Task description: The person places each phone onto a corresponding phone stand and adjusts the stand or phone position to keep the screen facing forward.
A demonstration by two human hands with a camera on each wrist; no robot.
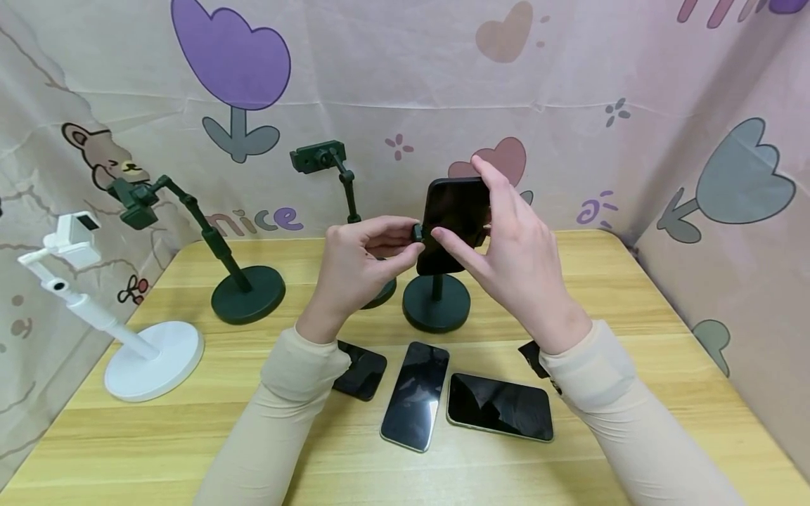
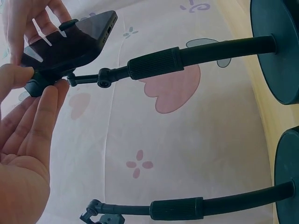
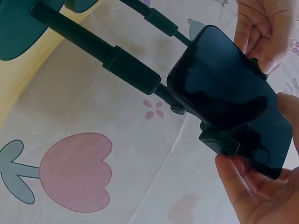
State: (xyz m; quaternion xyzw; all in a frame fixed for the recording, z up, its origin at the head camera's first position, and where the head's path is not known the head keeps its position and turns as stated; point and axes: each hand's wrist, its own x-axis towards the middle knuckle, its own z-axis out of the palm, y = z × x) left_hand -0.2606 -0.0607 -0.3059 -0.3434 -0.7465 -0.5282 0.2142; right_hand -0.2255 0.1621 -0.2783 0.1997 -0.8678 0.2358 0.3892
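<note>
A black smartphone (image 1: 451, 211) stands nearly upright in the clamp of a dark green phone stand (image 1: 436, 303). My left hand (image 1: 363, 263) pinches the clamp's jaw at the phone's left edge between thumb and fingers; this clamp jaw (image 2: 38, 85) shows close up in the left wrist view. My right hand (image 1: 522, 256) holds the phone's right side, its thumb over the screen and its index finger at the top corner. In the right wrist view, the right fingertips meet the opposite clamp jaw (image 3: 219, 141). The back of the phone is mostly hidden.
Two more green stands, one at left (image 1: 248, 295) and one behind my left hand (image 1: 319, 156), stand with a white stand (image 1: 154, 362). Flat on the table lie a phone (image 1: 361, 371) partly under my left sleeve, a middle phone (image 1: 415, 397) and a right phone (image 1: 500, 407). Printed cloth (image 1: 354, 77) surrounds the table.
</note>
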